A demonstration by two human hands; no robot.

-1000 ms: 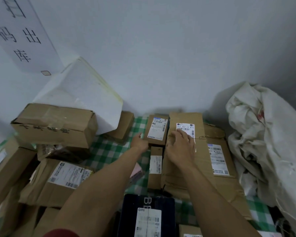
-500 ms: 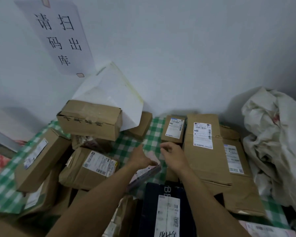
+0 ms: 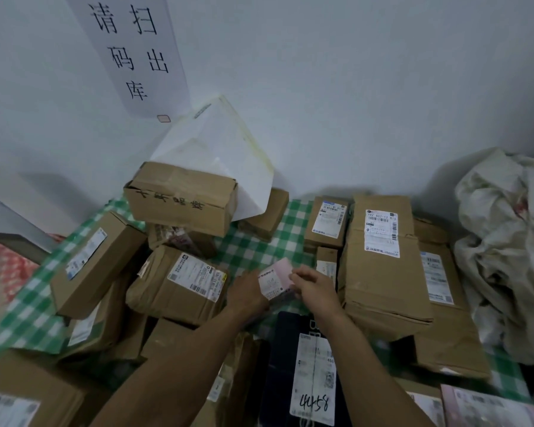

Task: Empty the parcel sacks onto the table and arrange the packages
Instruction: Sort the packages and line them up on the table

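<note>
Both hands meet over the middle of the green-checked tabletop (image 3: 259, 251). The left hand (image 3: 248, 296) grips the lower left edge of a small pink parcel (image 3: 275, 280) with a white label, and the right hand (image 3: 316, 288) pinches its right edge with curled fingers, so the parcel is held between them. It sits between a crumpled brown package (image 3: 179, 288) on the left and a flat cardboard box (image 3: 379, 272) on the right, with a dark parcel (image 3: 282, 365) marked 4458 just in front of the wrists. A rumpled white sack (image 3: 506, 241) lies heaped at the far right, against the wall.
</note>
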